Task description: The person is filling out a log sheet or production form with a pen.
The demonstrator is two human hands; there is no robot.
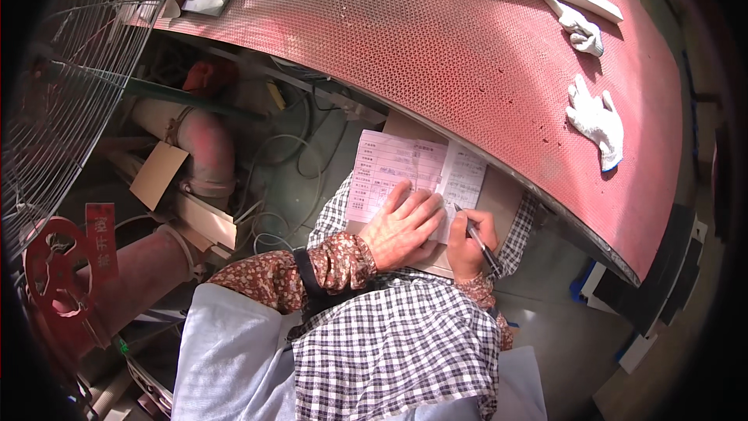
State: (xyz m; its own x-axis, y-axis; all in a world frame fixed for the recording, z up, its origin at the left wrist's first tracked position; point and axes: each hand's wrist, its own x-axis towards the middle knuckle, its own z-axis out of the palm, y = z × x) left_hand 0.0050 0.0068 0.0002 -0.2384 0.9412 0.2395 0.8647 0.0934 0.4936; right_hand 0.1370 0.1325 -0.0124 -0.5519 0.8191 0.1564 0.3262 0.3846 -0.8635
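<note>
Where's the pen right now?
In the head view, the pen is right of centre, gripped in the right hand, its tip at the whitish paper.

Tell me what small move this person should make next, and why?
Probably a short pen stroke with the right hand: it already grips the pen, whose tip is at the narrow whitish sheet, while the left hand lies flat across the papers, seemingly steadying the pink form beside it.
</note>
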